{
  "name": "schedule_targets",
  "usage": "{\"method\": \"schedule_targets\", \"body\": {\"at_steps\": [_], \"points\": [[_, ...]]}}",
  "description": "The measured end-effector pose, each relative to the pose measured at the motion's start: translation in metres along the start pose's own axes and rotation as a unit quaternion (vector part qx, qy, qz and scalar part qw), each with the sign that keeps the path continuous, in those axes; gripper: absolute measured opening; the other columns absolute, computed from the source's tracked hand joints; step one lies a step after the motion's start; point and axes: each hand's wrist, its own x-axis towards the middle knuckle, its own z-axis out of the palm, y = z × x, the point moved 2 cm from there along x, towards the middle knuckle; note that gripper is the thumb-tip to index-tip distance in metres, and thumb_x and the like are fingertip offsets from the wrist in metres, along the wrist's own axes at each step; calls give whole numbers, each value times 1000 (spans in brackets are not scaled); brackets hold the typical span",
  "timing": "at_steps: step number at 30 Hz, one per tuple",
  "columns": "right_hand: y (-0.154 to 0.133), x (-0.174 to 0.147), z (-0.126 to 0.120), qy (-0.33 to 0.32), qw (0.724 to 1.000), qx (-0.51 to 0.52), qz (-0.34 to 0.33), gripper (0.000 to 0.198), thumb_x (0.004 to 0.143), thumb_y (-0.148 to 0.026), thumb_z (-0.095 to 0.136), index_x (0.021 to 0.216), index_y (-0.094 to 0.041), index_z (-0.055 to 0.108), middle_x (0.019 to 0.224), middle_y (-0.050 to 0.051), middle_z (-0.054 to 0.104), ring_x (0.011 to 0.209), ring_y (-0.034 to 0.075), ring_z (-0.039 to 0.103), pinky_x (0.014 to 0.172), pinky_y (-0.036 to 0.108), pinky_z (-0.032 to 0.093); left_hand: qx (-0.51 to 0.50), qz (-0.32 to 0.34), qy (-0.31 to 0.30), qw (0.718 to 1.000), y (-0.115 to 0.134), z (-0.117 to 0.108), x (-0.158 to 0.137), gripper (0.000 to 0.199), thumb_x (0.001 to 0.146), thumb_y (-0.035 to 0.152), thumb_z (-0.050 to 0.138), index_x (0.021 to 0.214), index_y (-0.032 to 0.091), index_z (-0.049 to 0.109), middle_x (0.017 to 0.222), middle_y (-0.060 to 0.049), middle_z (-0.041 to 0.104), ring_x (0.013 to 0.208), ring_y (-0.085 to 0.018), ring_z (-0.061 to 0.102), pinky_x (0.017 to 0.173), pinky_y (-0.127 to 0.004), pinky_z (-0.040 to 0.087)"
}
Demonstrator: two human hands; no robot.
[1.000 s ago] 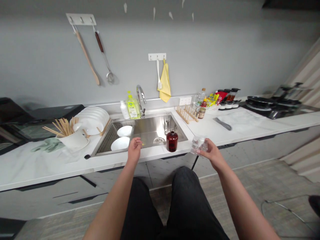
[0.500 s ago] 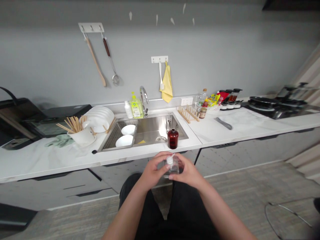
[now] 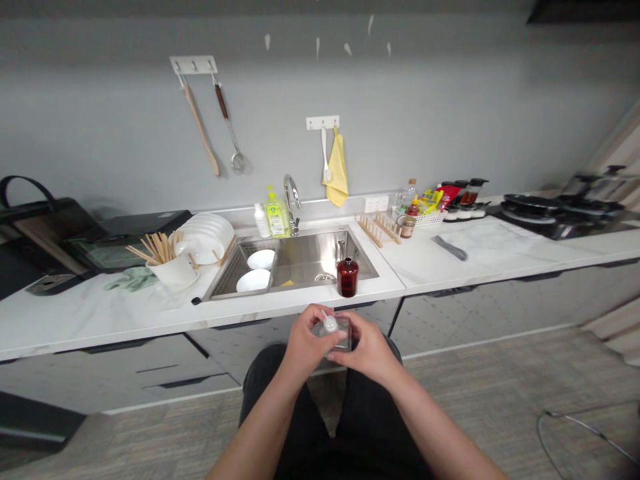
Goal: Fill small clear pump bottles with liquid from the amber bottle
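Both my hands are round a clear pump bottle (image 3: 342, 325) with a white pump head, held over my lap in front of the counter edge. My left hand (image 3: 309, 339) has its thumb and fingers by the white pump head, on the bottle's left side. The clear body is gripped from the right by my right hand (image 3: 367, 347). The pump's spout points away and a little to the left. Just beyond my hands, a dark red-brown bottle (image 3: 347, 279) stands upright at the sink's front rim, its narrow neck without a pump.
The steel sink (image 3: 300, 257) holds a wire basket with two white bowls (image 3: 253, 281). Behind it stand a faucet (image 3: 291, 200) and a yellow-green soap bottle (image 3: 277, 215). Plates (image 3: 210, 237) and a chopstick pot (image 3: 174, 275) are left; a wooden rack (image 3: 379, 230) and stove (image 3: 540, 213) are right.
The pump spout has swung from pointing right to pointing left, and the pump head sits further left. Both hands still hold the clear bottle. The view has shifted slightly.
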Motion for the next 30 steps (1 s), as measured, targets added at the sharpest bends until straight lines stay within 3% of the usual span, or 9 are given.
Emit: {"method": "schedule_targets", "body": {"at_steps": [5, 8, 11, 14, 19, 22, 25, 28, 30], "points": [[0, -1, 0, -8, 999, 25, 18, 76, 71, -35, 107, 140, -26, 76, 132, 9, 87, 112, 31, 86, 104, 47, 70, -126, -27, -53, 990, 4, 1, -8, 60, 95, 50, 93, 141, 27, 62, 145, -14, 79, 141, -34, 72, 121, -49, 53], [2, -1, 0, -17, 999, 32, 28, 76, 72, -37, 108, 139, -25, 75, 133, 9, 87, 111, 30, 85, 102, 45, 70, -98, -26, -66, 993, 7, -7, -5, 70, 99, 46, 89, 158, 28, 55, 132, -12, 83, 152, -35, 68, 132, -54, 44], [5, 0, 1, -10, 999, 36, 33, 75, 69, -37, 109, 135, -25, 76, 127, 9, 87, 110, 31, 85, 101, 45, 70, -22, -14, -51, 998, 4, -10, 1, 74, 91, 42, 94, 154, 27, 59, 112, -6, 80, 136, -33, 75, 127, -52, 49], [7, 1, 2, -8, 999, 36, 26, 73, 69, -37, 110, 133, -26, 77, 124, 8, 88, 109, 32, 85, 101, 47, 70, 7, -4, -34, 999, 1, -10, 2, 81, 82, 41, 100, 152, 26, 60, 116, -5, 75, 123, -29, 76, 119, -49, 55], [8, 1, 1, -18, 998, 52, 38, 74, 71, -35, 108, 136, -26, 75, 134, 9, 85, 115, 32, 85, 103, 46, 69, -45, -29, -101, 993, 0, -7, -5, 78, 100, 48, 86, 167, 27, 51, 130, -13, 79, 149, -35, 67, 128, -55, 50], [8, -1, 1, -16, 999, 28, 39, 73, 69, -35, 109, 134, -25, 76, 128, 9, 86, 112, 33, 85, 101, 47, 70, 4, -20, -61, 998, -4, -7, -4, 72, 93, 46, 93, 153, 26, 60, 117, -8, 77, 140, -34, 71, 126, -53, 52], [8, -2, 4, -20, 999, 13, 29, 72, 70, -32, 107, 135, -26, 77, 128, 9, 87, 113, 34, 85, 102, 48, 69, 24, -7, -51, 998, -5, -8, -5, 82, 83, 47, 101, 152, 26, 62, 131, -11, 74, 135, -34, 72, 122, -51, 54], [7, -3, 6, -26, 999, 16, 27, 73, 72, -31, 106, 138, -26, 76, 130, 9, 87, 112, 33, 85, 102, 47, 69, 1, 3, -107, 994, 1, -11, -8, 84, 95, 46, 90, 168, 28, 52, 152, -16, 72, 152, -37, 64, 132, -56, 47], [7, -3, 7, -26, 999, 16, 30, 74, 71, -33, 108, 137, -25, 76, 129, 9, 87, 109, 31, 85, 100, 46, 69, 6, 7, -124, 992, 7, -14, -8, 76, 102, 40, 82, 170, 27, 52, 142, -15, 78, 158, -37, 61, 136, -58, 43]]}}
